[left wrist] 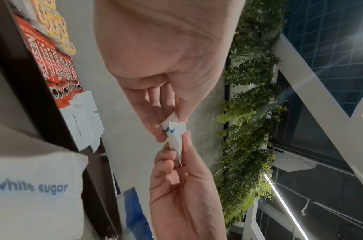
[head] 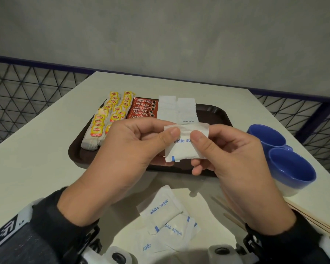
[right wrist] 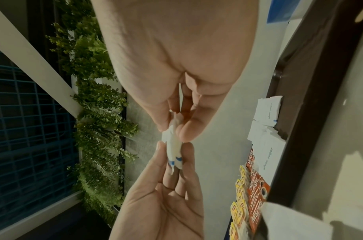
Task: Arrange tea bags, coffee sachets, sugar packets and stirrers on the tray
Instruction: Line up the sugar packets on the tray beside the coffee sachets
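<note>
Head view: both hands, left hand (head: 130, 149) and right hand (head: 234, 159), pinch a sugar packet (head: 185, 143) between fingers above the tray (head: 213, 111); next, probably lay it on the sugar row.

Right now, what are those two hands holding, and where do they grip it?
Both hold white sugar packets: the left hand pinches the left edge, the right hand the right edge, thumbs in front.

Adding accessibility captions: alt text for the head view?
Both hands, left hand and right hand, pinch white sugar packets above a dark tray already holding tea bags, coffee sachets and sugar. Loose packets and stirrers wait on the table.
</note>
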